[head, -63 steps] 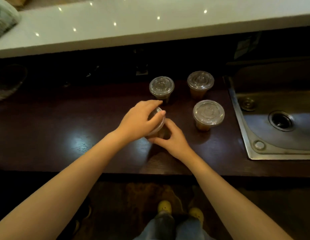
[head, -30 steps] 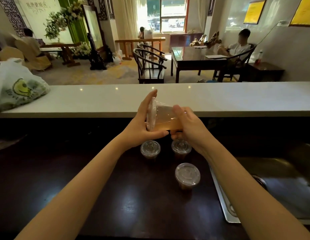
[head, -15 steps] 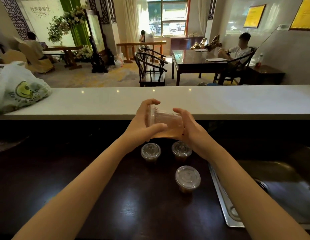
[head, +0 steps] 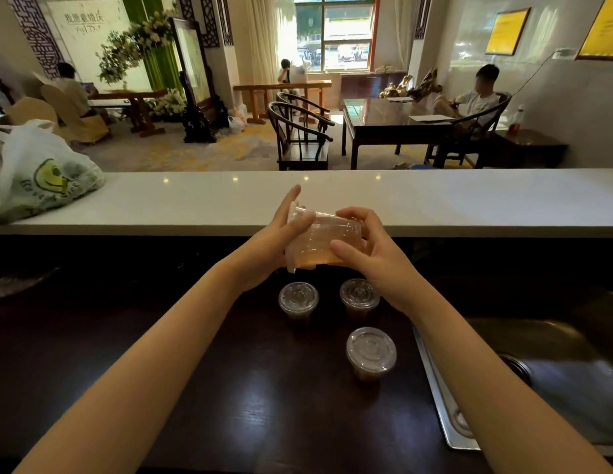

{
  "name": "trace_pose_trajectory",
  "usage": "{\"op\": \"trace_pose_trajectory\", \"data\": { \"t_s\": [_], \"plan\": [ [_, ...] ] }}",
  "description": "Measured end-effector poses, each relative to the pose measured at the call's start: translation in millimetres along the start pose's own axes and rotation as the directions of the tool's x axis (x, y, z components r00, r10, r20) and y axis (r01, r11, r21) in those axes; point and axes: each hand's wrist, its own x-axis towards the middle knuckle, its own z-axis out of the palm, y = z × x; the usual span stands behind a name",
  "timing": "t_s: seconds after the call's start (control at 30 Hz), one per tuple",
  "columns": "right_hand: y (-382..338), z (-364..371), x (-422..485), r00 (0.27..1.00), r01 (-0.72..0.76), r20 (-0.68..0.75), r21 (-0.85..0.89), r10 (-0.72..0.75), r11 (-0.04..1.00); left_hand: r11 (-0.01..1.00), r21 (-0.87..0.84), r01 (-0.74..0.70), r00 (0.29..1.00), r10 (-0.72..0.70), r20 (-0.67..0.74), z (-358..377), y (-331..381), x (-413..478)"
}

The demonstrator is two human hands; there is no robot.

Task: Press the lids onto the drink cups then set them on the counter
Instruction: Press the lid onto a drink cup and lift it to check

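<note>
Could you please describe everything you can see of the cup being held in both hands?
The held cup is clear plastic, with a clear lid on its mouth. It lies tipped on its side, lid end toward the person's left, and amber drink pools along its lower wall. The left hand covers the lid end; the right hand grips the base end. It is held in the air in front of the white counter, above three lidded cups on the dark worktop.

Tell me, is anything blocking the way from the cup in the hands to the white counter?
No. The cup, held sideways by both hands, is right before the white counter, bare there. The plastic bag sits far left.
</note>
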Motion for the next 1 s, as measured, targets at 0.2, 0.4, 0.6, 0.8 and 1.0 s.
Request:
{"op": "trace_pose_trajectory", "data": {
  "t_s": [0.2, 0.4, 0.6, 0.8, 1.0],
  "plan": [
    [8.1, -4.6, 3.4, 0.996, 0.041, 0.070, 0.096, -0.048, 0.995, 0.998, -0.049, -0.039, 0.999, 0.037, -0.033, 0.7, -9.2, -1.4],
    [33.5, 0.4, 9.4, 0.994, -0.103, 0.091, 0.734, 0.054, 0.671, 0.890, 0.355, -0.287, 0.928, 0.350, -0.126, 8.1, -16.8, -0.5],
    [11.3, -5.3, 40.0, 0.997, -0.059, -0.002, 0.684, 0.084, 0.727, 0.913, 0.222, -0.343, 0.890, 0.392, -0.234, 11.6, -19.0, 17.7],
    [-38.4, -22.1, 91.5, 0.982, -0.143, -0.136, -0.066, 0.134, 0.987, 0.932, 0.309, -0.190, 0.885, 0.299, -0.356, -2.2, -15.1, 44.2],
    [-56.0, -22.4, 127.2, 0.991, -0.119, -0.113, -0.436, 0.077, 0.892, 0.937, 0.338, -0.092, 0.910, 0.217, -0.354, -8.6, -8.0, 75.3]
  ]
}}
